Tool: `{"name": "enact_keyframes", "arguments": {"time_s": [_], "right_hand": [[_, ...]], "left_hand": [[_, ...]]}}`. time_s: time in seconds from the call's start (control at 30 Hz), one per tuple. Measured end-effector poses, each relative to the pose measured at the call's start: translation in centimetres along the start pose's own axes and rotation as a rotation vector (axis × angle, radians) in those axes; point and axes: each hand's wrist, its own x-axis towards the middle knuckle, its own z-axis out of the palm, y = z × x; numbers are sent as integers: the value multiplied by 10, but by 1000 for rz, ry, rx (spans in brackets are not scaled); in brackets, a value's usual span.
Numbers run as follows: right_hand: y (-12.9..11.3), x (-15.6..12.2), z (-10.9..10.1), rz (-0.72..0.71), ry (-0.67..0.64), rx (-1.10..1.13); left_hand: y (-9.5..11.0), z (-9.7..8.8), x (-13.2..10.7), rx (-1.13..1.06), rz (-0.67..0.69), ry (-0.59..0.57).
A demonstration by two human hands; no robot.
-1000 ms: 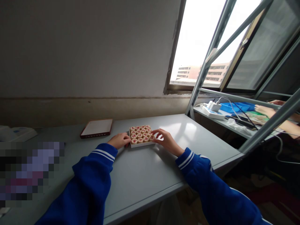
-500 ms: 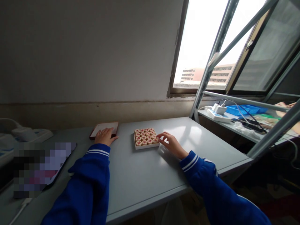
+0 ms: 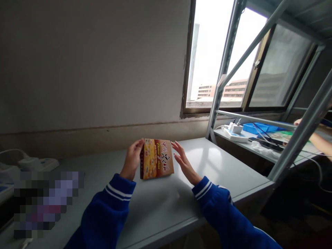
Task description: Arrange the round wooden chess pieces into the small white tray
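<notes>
My left hand (image 3: 132, 158) grips the left edge of a brown and yellow cardboard box lid (image 3: 157, 159), printed "Chinese chess". The lid is slightly tilted and is where the tray of round chess pieces was; it hides tray and pieces from sight. Whether the lid rests on the tray or hovers over it, I cannot tell. At the lid's right side is my right hand (image 3: 185, 162), fingers stretched out and apart, its fingertips close to the edge.
A grey desk (image 3: 153, 214) lies below. To the left are a blurred-out phone (image 3: 49, 204) and a white power strip (image 3: 48, 164). Metal bed-frame bars (image 3: 215, 114) rise at the right; beyond them are a blue tray (image 3: 259, 128) and another person's arm (image 3: 319, 140).
My left hand has picked up the lid from the left, moved it right, and the printed side now shows. The chess pieces are now covered from view. My right hand's fingers have straightened.
</notes>
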Motion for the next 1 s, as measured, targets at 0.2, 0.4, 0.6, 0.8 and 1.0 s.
{"name": "enact_keyframes", "arguments": {"time_s": [0.2,0.4,0.6,0.8,1.0], "right_hand": [[9,8,16,82,17,102],[53,30,29,186,119,-212],[61,35,39,258,-178,-501],[59,32,41,218,-286,-655],[30,29,25,98,-216,-697]], "left_hand": [[-52,22,19,178,-120,210],[-91,15,37,575,-189,284],[-113,11,34,749,-274,111],[-118,10,31,838,-280,-1],[-103,8,22,831,-266,65]]}}
